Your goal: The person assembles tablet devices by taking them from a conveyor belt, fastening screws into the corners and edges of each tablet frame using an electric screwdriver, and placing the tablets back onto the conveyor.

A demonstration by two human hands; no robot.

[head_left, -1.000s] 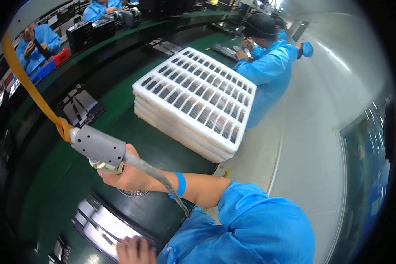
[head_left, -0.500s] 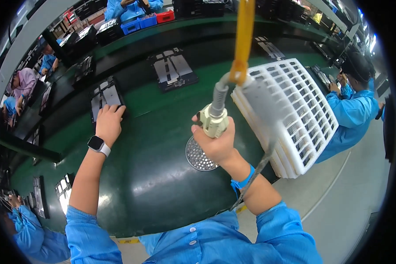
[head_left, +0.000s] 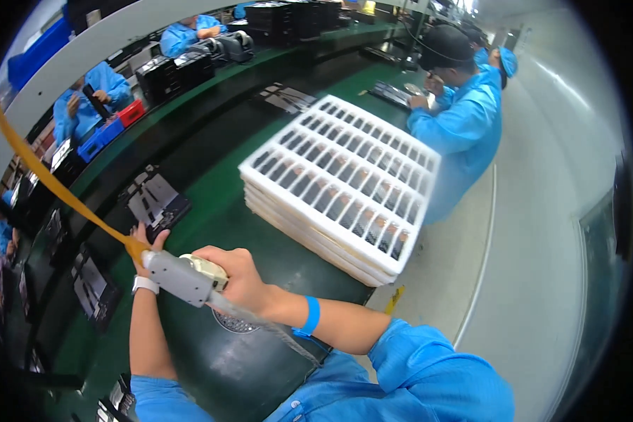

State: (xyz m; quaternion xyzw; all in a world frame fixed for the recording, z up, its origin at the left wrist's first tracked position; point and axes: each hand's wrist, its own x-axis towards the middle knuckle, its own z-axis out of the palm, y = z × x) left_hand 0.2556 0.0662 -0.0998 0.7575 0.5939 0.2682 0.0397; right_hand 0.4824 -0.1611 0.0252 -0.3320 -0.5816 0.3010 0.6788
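1. The right hand (head_left: 240,280) is closed around a grey hand tool (head_left: 183,278) with a cream-coloured head, held over the green table (head_left: 211,218).
2. A yellow hose (head_left: 46,179) runs from the far end of the tool up and away to the far left.
3. A blue wrist strap (head_left: 309,316) sits on the right wrist, and a braided grey cable (head_left: 288,336) leaves the tool toward the near side.
4. The left hand (head_left: 146,243) lies beyond the tool, fingers spread, beside a dark flat part (head_left: 156,204) on the table; whether it touches the part cannot be told.
5. A white watch (head_left: 145,284) is on the left wrist.
6. A round perforated metal disc (head_left: 235,323) lies on the table under the right forearm.
7. A stack of white compartment trays (head_left: 341,183) stands to the right, well apart from both hands.
8. A co-worker in blue (head_left: 457,119) stands at the far right of the table.
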